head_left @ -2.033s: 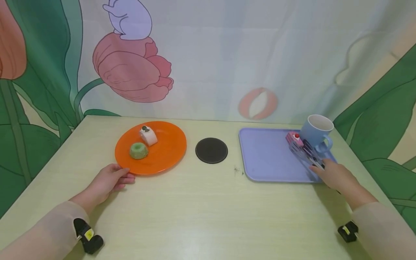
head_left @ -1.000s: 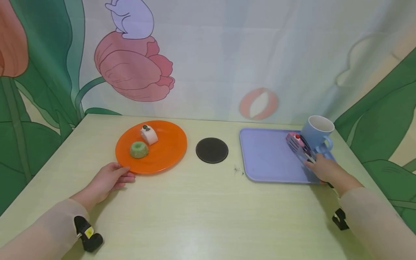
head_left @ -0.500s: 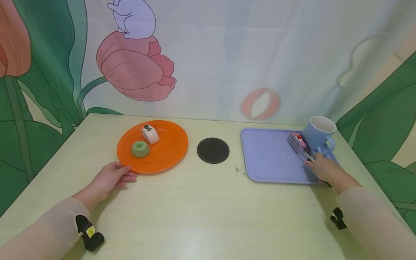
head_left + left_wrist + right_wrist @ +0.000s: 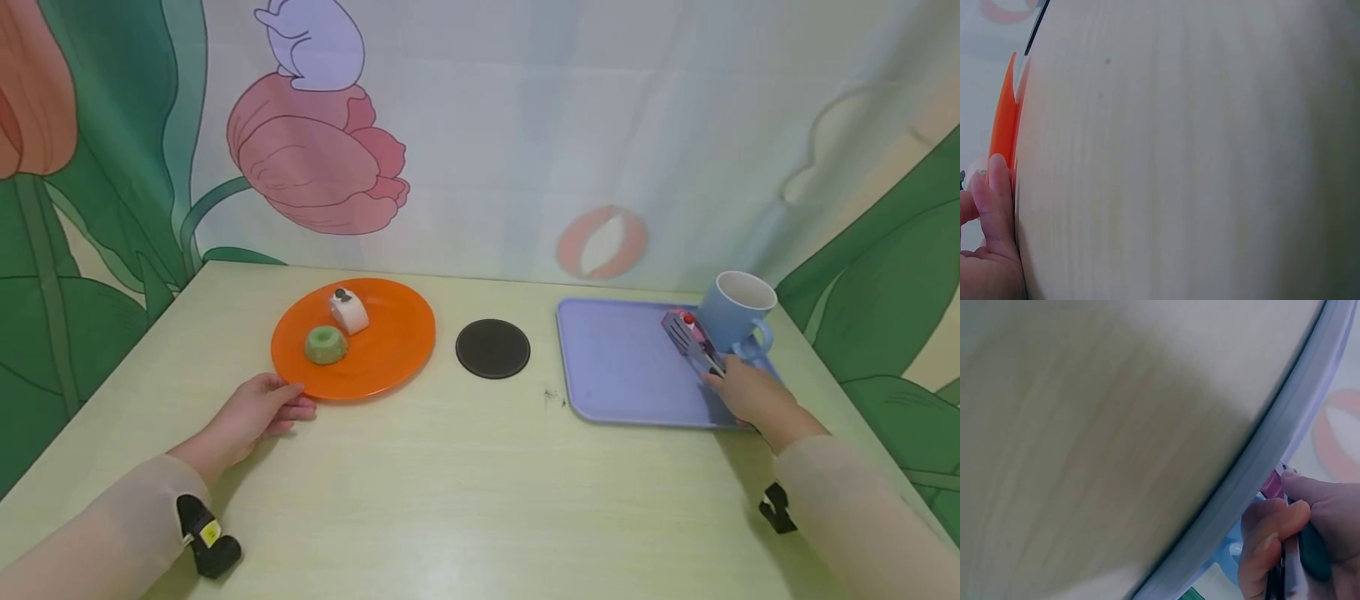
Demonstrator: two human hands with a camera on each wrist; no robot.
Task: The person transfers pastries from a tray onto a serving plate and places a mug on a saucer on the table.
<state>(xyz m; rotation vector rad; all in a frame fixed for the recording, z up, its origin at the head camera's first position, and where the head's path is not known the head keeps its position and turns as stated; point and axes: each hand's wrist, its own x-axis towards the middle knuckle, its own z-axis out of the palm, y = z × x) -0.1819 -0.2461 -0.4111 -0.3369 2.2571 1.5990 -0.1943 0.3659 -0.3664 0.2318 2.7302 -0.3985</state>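
Observation:
My left hand pinches the near-left rim of an orange plate, thumb on top and fingers below. A small white cake and a green ring-shaped cake sit on the plate. On the right, my right hand grips metal tongs with dark handles. Their slotted ends lie around a small pink cake with a red topping, partly hidden by them. This cake is over the lilac tray, beside a blue mug. In the right wrist view, fingers wrap round the tongs' handles.
A round black coaster lies on the pale table between plate and tray. Small dark marks show on the table by the tray's left edge. Behind the table hangs a printed curtain.
My right hand has moved slightly left and forward, and the tongs' ends have drawn together around the pink cake. My left hand keeps its hold on the plate's rim.

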